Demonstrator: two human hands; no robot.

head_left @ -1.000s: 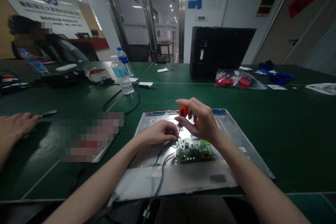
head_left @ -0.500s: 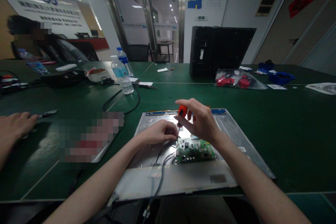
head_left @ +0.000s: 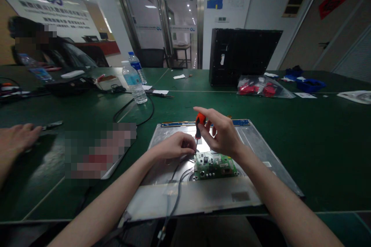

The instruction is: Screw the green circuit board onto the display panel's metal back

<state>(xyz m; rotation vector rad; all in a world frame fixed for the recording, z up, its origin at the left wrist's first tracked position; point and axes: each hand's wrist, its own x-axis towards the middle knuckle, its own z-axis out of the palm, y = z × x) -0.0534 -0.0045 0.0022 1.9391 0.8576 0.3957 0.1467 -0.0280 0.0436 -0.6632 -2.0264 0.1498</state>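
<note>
An orange-and-black screwdriver (head_left: 198, 125) stands nearly upright, its tip at the upper left corner of a green circuit board (head_left: 216, 165). Thumb and fingers of my right hand (head_left: 223, 129) grip its handle, with the index finger stretched over the top end. Beside the tip, my left hand (head_left: 178, 147) is closed in a pinch; whatever its fingertips hold is hidden. The board lies on the silvery metal back of a flat display panel (head_left: 257, 154), which has a blue strip board (head_left: 241, 122) along its far edge. A grey cable (head_left: 179, 191) runs from the board's left side over the panel's near edge.
Two water bottles (head_left: 135, 85) stand at the back left. A black monitor housing (head_left: 243, 56) and a plastic bag with red items (head_left: 261, 89) are behind the panel. Another person's hand (head_left: 17, 139) rests on the green table (head_left: 327, 154) at far left, near a blurred-out patch.
My right fingers have shifted around the screwdriver handle, and the screwdriver has turned slightly, showing more of its black grip. My left hand stays in place.
</note>
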